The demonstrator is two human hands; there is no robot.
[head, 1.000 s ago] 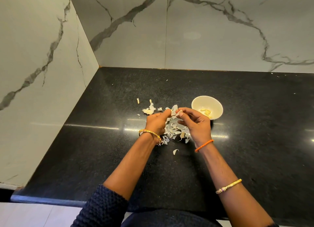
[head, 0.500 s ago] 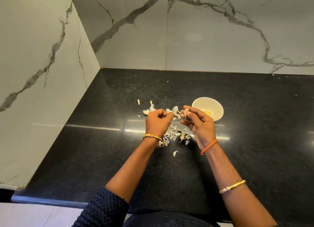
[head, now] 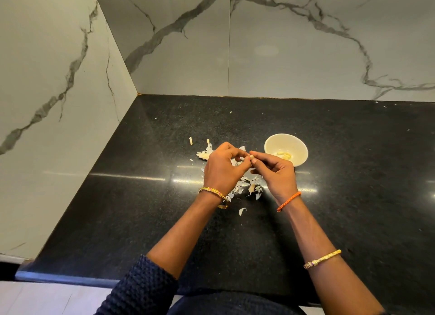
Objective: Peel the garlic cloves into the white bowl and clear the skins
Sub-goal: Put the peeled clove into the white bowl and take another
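1. Bowl [head: 286,150], white and round, sits on the black surface [head: 353,185] at about 1 o'clock from the hands; a few pale peeled cloves [head: 284,154] lie on its bottom.
2. Clove [head: 252,158], small and pale, is pinched between the fingertips of both hands, just left of the bowl.
3. Left hand [head: 222,167] and right hand [head: 275,171] meet at the fingertips, both curled onto the clove.
4. Skins [head: 244,185], thin whitish flakes, lie scattered under the hands, with stray bits at 11 and 6 o'clock.
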